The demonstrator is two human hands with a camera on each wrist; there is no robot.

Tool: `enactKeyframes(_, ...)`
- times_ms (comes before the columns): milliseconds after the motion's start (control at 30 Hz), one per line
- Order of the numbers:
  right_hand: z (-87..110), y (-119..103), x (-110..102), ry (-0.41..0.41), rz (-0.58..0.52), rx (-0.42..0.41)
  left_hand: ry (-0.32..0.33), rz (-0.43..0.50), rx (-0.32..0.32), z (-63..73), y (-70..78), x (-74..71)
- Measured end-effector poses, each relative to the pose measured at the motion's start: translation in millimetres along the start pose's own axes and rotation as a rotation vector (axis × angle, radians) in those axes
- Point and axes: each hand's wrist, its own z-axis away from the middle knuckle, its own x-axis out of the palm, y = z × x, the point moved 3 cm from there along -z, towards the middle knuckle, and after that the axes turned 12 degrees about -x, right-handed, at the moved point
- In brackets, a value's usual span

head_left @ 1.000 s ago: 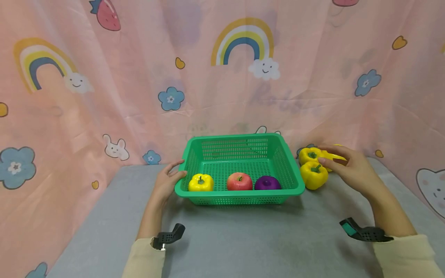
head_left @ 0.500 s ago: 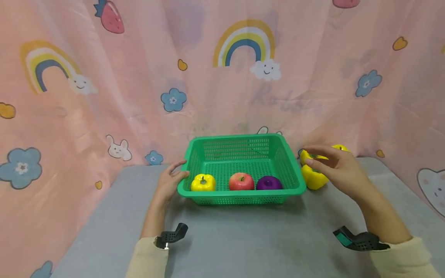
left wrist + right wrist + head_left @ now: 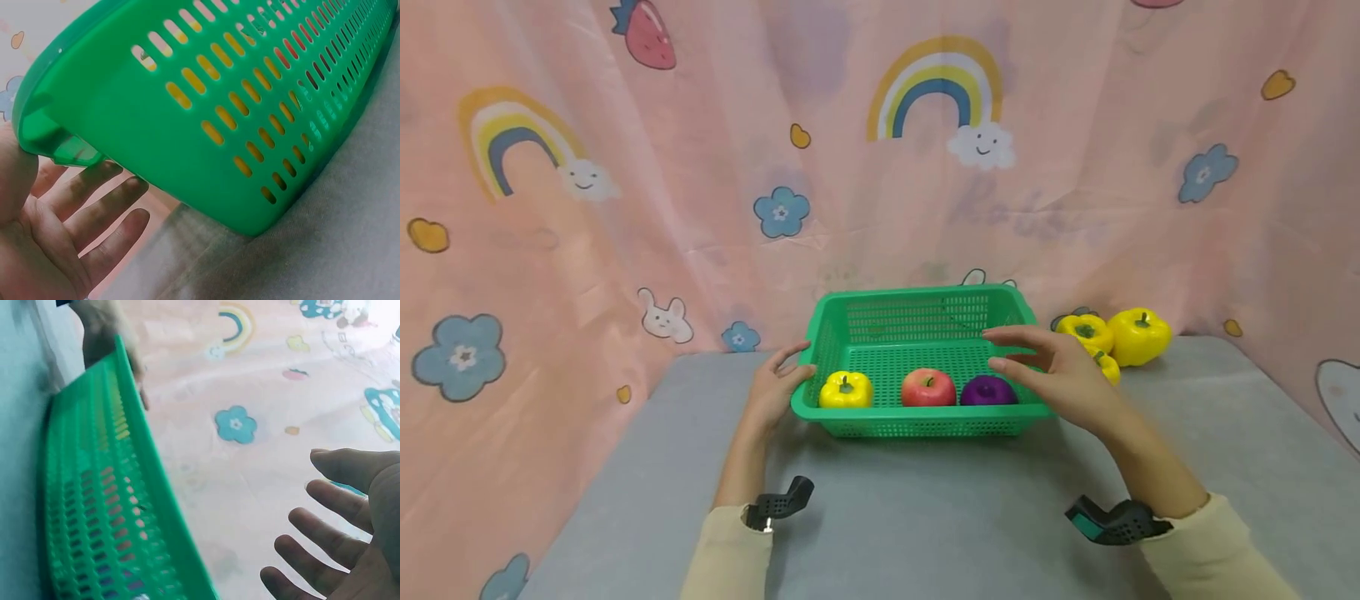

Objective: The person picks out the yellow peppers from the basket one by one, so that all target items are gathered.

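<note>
A green plastic basket (image 3: 925,412) holds a yellow bell pepper (image 3: 846,390), a red apple (image 3: 928,388) and a dark purple round fruit or vegetable (image 3: 989,391) along its near side. My left hand (image 3: 772,392) holds the basket's left rim, thumb over the edge. In the left wrist view the other fingers (image 3: 103,212) extend outside the wall, under the rim. My right hand (image 3: 1063,375) hovers at the right rim, fingertips over the basket's inside. Nothing lies between its spread fingers in the right wrist view.
Three more yellow bell peppers stand in a cluster right of the basket, among them a large one (image 3: 1138,337); my right hand partly hides the nearest. The grey table (image 3: 925,508) ends at a pink patterned curtain (image 3: 700,208) behind.
My right hand has moved left from the bell peppers outside to the basket's right rim, uncovering the large pepper. The left hand stays on the left rim.
</note>
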Motion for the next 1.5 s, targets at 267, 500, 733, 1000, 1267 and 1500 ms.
enactKeyframes(267, -20.5, 2, 38, -0.049, -0.106, -0.017, 0.002, 0.000, 0.001, -0.4, -0.9, -0.6)
enactKeyframes(500, -42.4, -1, 66, -0.091, -0.118, -0.042, -0.001, 0.001, 0.004, -1.5, -1.3, -1.2)
enactKeyframes(733, -59.6, -5, 91, -0.142, -0.117, -0.054, -0.007, 0.007, -0.006, -0.6, -0.5, -1.4)
enactKeyframes(1000, -75.5, -3, 118, -0.201, -0.090, -0.039, -0.003, -0.006, -0.013, -0.3, 1.2, -0.4)
enactKeyframes(1267, -89.2, -4, 138, -0.270, -0.102, 0.003, 0.003, -0.006, -0.016, -1.8, 0.6, -0.7)
enactKeyframes(1500, -98.0, 2, 150, -0.357, -0.105, 0.015, -0.004, -0.024, -0.014, -0.9, -0.1, -0.5)
